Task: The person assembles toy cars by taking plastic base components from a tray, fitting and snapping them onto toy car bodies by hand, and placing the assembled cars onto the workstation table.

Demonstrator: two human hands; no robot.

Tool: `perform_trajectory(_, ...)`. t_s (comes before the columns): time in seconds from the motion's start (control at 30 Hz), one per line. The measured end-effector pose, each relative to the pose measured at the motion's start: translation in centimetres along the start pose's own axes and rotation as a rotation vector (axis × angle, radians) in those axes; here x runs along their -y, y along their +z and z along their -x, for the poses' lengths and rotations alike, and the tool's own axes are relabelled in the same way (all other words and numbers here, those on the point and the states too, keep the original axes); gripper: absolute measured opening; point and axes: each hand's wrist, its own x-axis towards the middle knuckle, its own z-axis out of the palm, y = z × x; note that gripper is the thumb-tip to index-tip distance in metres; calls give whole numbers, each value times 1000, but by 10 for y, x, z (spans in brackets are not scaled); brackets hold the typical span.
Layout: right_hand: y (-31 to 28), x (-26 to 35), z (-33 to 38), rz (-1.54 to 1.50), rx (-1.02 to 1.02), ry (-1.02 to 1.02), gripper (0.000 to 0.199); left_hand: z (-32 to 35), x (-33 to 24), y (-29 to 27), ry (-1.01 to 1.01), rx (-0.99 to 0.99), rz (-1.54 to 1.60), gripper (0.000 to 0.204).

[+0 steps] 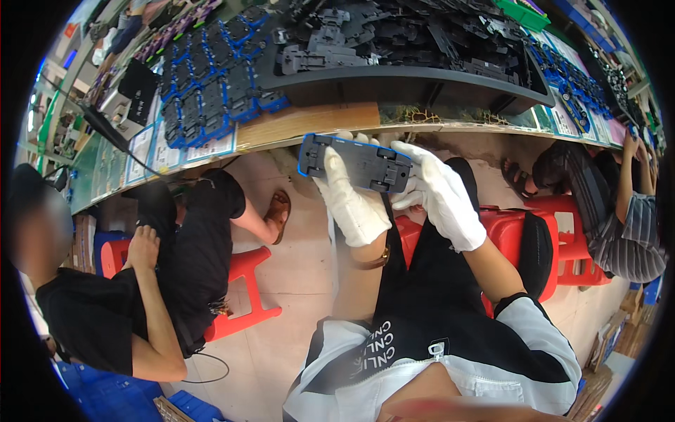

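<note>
Between left grip (351, 205) and right grip (447, 200), blue-edged black chassis (360, 164)

Toy car (360, 164) in hands (446, 197); bin (408, 87) on table (316, 124) beyond, car rows (209, 112) left.

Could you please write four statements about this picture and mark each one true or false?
1. The white-gloved left hand holds a rectangular black-and-blue plastic chassis. True.
2. The right hand is bare. False: it is gloved in white too.
3. A long black plastic bin with loose dark plastic parts stands on the long table. True.
4. The chassis lies inside the bin. False: it is held outside the bin.
</note>
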Motion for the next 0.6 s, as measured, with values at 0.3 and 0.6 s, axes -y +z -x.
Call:
perform_trajectory(0.3,32,16,19,84,23,14,62,30,-20,14,158,-59,-308,35)
perform_trajectory(0.6,40,23,21,-4,99,15,53,27,-53,14,-49,-6,-96,39)
